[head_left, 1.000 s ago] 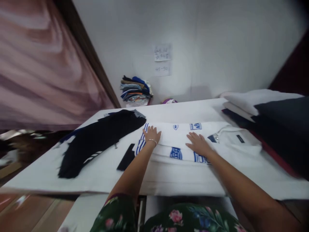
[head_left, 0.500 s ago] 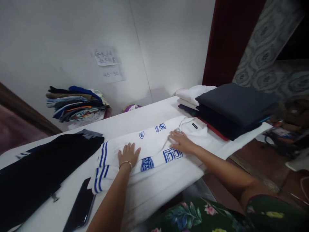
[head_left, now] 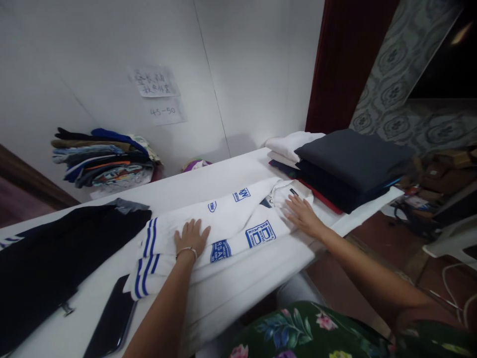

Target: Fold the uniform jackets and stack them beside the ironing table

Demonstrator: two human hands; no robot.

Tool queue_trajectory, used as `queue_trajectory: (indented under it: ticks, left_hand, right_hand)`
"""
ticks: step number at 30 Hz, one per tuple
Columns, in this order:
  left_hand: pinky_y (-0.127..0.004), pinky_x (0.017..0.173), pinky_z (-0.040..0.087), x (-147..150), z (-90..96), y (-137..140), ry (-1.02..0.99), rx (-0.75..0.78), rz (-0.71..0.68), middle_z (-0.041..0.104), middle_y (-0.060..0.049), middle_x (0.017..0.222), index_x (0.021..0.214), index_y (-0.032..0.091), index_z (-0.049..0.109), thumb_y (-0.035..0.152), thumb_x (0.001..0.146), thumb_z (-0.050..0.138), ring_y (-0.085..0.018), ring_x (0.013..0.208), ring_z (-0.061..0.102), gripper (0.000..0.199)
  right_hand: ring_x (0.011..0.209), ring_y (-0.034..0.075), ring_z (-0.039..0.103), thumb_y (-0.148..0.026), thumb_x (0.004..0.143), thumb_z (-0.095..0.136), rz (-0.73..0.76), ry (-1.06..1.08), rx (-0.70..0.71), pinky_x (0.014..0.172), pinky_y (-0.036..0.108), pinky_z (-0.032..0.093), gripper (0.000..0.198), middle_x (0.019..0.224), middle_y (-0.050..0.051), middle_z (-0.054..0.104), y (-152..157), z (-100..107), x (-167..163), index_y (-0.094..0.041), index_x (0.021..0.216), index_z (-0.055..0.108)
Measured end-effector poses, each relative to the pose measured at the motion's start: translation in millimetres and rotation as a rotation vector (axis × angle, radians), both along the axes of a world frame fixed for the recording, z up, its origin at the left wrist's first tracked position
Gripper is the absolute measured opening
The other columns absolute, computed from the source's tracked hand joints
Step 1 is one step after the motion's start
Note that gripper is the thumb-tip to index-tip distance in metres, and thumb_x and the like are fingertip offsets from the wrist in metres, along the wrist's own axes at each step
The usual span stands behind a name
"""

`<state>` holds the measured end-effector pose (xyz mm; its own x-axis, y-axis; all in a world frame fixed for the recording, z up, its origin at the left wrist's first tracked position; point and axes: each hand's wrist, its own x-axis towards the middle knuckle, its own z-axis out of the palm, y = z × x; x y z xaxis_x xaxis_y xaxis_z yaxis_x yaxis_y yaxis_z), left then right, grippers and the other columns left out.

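White shirt (head_left: 238, 220) lies across the worktop (head_left: 223, 175) on my feed; my left grip (head_left: 191, 240) and right grip (head_left: 304, 217) rest on it, each spread apart.

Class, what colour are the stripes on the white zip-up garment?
The stripes are blue, clearest in the head view.

Collar label (head_left: 293, 192) on white garment (head_left: 231, 221) illegible, black garment (head_left: 55, 258) partly past the left edge

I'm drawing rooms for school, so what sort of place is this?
Probably a clothes workroom, maybe in a home: a white cloth garment with blue stripes lies on a long white table near folded dark-grey fabric; a multicoloured cloth stack sits beyond.
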<state>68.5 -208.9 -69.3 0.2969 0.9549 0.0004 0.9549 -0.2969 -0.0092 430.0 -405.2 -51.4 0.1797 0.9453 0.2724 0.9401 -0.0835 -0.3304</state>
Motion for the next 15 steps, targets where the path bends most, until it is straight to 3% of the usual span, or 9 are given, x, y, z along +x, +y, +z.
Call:
queue_trajectory:
  ticks: [4,7,11,15]
  left_hand:
    - [-0.056,0.110,0.016,-0.6,-1.3,-0.1,-0.014,-0.001,0.003,0.025,-0.006,0.152,0.143,0.024,0.035,0.058,0.088,0.020,-0.028,0.140,0.019,0.066]
    - [-0.055,0.110,0.014,-0.2,-1.7,0.0,-0.023,-0.013,0.013,0.023,-0.006,0.153,0.143,0.022,0.034,0.057,0.089,0.021,-0.027,0.140,0.018,0.066]
    - [-0.054,0.112,0.011,1.2,-1.2,0.2,-0.021,-0.038,0.041,0.021,-0.003,0.154,0.144,0.023,0.032,0.058,0.089,0.021,-0.025,0.141,0.016,0.066]
    - [-0.054,0.112,0.012,1.5,0.1,-0.2,-0.023,-0.038,0.040,0.022,-0.003,0.154,0.144,0.023,0.032,0.058,0.089,0.021,-0.026,0.141,0.016,0.066]
  right_hand:
    - [0.141,0.025,0.016,-0.049,0.093,0.034,0.144,0.016,-0.004,0.111,0.050,0.017,0.056,0.151,0.010,0.028,37.8,12.2,-34.6,-0.020,0.141,0.037]
    - [0.138,0.021,0.027,-0.040,0.094,0.037,0.114,-0.008,-0.036,0.111,0.040,0.024,0.051,0.147,0.009,0.036,75.8,12.6,-42.9,-0.018,0.139,0.041]
    - [0.129,0.020,0.041,-0.021,0.091,0.041,-0.073,-0.080,-0.069,0.107,0.031,0.029,0.039,0.137,0.011,0.050,116.4,13.1,-25.2,-0.013,0.127,0.054]
    - [0.112,0.025,0.056,-0.013,0.083,0.047,-0.136,-0.115,-0.142,0.097,0.033,0.038,0.031,0.114,0.014,0.065,126.9,11.3,6.6,-0.012,0.106,0.067]
